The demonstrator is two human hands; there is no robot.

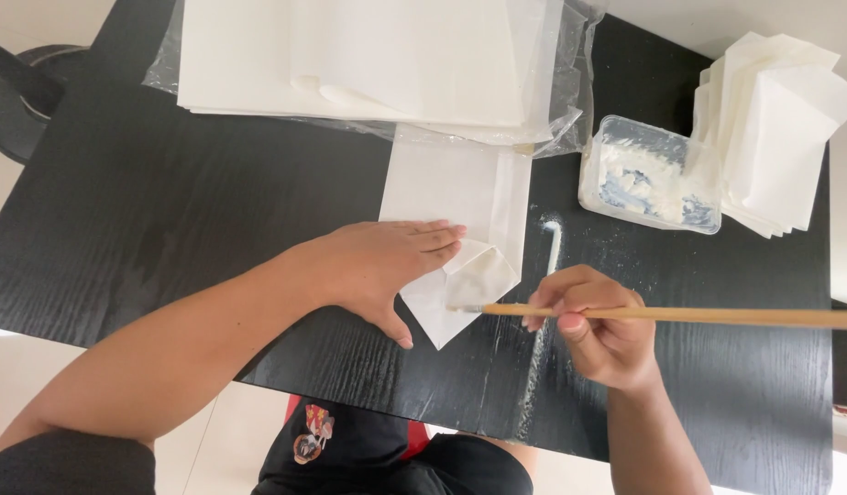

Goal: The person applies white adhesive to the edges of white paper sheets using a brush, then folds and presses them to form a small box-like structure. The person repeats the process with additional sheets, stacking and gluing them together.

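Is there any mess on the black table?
Yes. A white streak of paste and fine white specks lie on the black table, between the folded paper and the paste tub, beside the right hand with the brush.

Single view only, riding on my head and looking steeply down over my forearms. It is facing the black table (pixel 148 229) from close above, taking in its near edge and my lap below.
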